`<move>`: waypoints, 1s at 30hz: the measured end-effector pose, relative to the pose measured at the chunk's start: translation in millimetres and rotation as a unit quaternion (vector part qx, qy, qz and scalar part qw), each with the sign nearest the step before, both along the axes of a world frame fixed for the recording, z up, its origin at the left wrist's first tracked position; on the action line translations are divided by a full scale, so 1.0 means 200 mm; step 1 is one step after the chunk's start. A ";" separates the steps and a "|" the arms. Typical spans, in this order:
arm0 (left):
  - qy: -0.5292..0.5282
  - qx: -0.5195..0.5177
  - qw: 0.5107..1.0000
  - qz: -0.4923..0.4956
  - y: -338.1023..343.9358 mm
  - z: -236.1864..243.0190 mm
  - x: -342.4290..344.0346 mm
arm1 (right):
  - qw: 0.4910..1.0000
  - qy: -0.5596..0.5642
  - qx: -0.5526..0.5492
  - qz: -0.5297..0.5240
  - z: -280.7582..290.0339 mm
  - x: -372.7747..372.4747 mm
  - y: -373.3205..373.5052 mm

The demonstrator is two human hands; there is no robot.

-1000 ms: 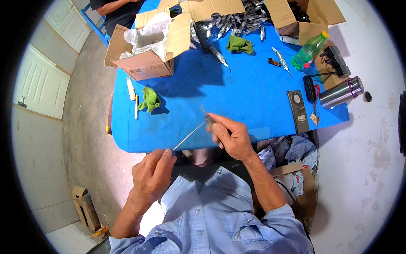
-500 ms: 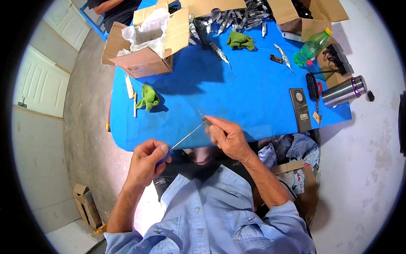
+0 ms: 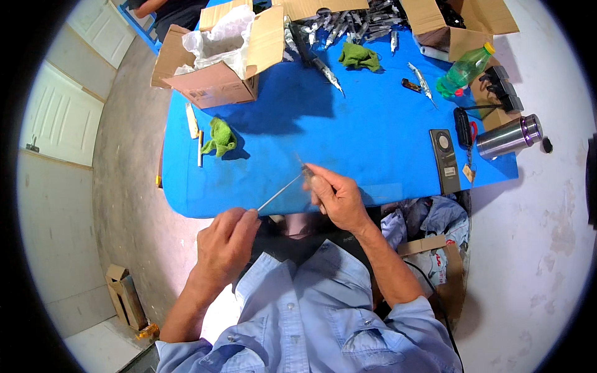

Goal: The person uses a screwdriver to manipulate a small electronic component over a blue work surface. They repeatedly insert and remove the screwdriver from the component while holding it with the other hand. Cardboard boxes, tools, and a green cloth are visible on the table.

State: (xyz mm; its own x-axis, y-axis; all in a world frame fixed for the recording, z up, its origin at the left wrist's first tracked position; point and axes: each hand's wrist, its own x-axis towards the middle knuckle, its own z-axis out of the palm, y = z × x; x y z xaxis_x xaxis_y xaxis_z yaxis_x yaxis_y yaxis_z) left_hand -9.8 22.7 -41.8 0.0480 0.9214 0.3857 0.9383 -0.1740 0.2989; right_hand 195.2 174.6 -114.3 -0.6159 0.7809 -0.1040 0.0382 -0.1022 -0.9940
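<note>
My left hand [image 3: 225, 244] is closed round the handle of a screwdriver [image 3: 278, 193]; its blue handle, glimpsed earlier, is hidden under my fingers. The thin metal shaft slants up to the right and meets a small dark pen-like part [image 3: 305, 169] with a thin pointed tip. Pinched between thumb and fingers, that part sits in my right hand [image 3: 334, 199]. Both hands hover over the near edge of the blue-covered table [image 3: 360, 143].
An open carton [image 3: 217, 87] stands far left, near green cloths [image 3: 221, 138] [image 3: 359, 57]. Several pen-like devices [image 3: 373, 26] pile up at the back. On the right are a green bottle [image 3: 463, 71], a steel flask [image 3: 509, 136] and a dark flat device [image 3: 443, 161]. Another person [image 3: 174, 15] is beyond the table.
My left hand has rolled over, its back now up and the blue handle covered. The right hand stays almost in place with the pen-like part.
</note>
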 end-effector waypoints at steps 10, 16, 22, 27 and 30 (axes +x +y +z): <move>-0.443 -0.174 0.873 0.105 0.03 -0.07 -0.10 | 1.000 -0.004 0.026 0.006 -0.01 0.02 0.00; -0.712 -0.287 0.617 0.173 0.06 -0.08 -0.16 | 0.999 0.009 0.042 0.022 -0.02 0.02 0.00; -0.574 -0.269 0.757 0.159 0.07 -0.02 -0.11 | 1.000 0.003 0.021 0.014 -0.01 0.01 0.00; -0.245 -0.096 0.964 0.016 0.07 0.02 -0.09 | 0.999 0.021 -0.032 0.005 -0.04 0.01 0.01; -0.179 -0.094 0.979 0.018 0.06 0.05 -0.07 | 0.999 0.017 -0.040 0.004 -0.03 0.00 0.01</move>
